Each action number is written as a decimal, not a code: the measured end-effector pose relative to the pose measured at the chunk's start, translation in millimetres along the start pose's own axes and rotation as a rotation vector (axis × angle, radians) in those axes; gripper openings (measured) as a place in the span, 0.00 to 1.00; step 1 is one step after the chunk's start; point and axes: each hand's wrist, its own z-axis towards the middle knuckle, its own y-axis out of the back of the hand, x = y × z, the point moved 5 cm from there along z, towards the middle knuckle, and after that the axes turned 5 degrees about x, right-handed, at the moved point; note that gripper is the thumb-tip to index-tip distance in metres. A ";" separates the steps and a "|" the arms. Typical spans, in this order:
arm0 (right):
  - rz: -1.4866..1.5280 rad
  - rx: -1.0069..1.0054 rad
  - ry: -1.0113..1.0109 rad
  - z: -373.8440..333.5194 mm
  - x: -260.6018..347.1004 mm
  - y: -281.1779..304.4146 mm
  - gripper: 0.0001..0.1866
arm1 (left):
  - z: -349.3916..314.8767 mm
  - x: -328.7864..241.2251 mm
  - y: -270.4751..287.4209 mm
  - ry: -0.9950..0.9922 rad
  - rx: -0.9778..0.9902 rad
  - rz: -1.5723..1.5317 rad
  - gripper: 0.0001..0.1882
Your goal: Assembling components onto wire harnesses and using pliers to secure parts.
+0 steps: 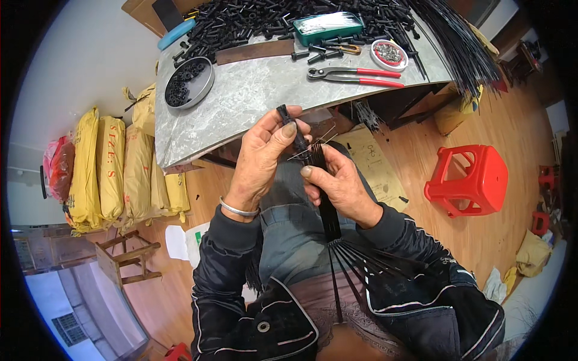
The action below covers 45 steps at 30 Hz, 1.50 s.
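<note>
Over my lap, my left hand (254, 159) is closed round a black plastic umbrella runner (299, 142), its narrow end pointing up between thumb and fingers. Just to the right, my right hand (346, 185) pinches a flat bundle of black umbrella ribs (329, 221) near its upper end. The ribs meet the lower end of the runner, and their other ends fan out toward my body. Thin metal wires (328, 133) stick out where runner and ribs meet. Whether the wire passes through the ribs is too small to tell.
Ahead stands a grey table (241, 78) with a heap of black runners (241, 27), red-handled pincers (355, 77), a round tin (208, 84), a green box (328, 37) of pale strands and a small bowl (389, 55). A red stool (472, 180) stands right, yellow sacks (111, 168) left.
</note>
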 end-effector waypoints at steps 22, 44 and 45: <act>0.132 0.083 -0.038 5.2 -3.8 -1.3 0.11 | -9.2 8.3 4.1 -0.015 0.075 -0.199 0.20; -0.385 -0.034 0.287 2.3 6.9 14.4 0.10 | -40.0 13.2 -13.8 0.008 -0.251 0.174 0.18; -0.376 -0.040 0.291 2.2 10.8 18.6 0.10 | -42.3 12.6 -15.4 -0.036 -0.244 0.182 0.18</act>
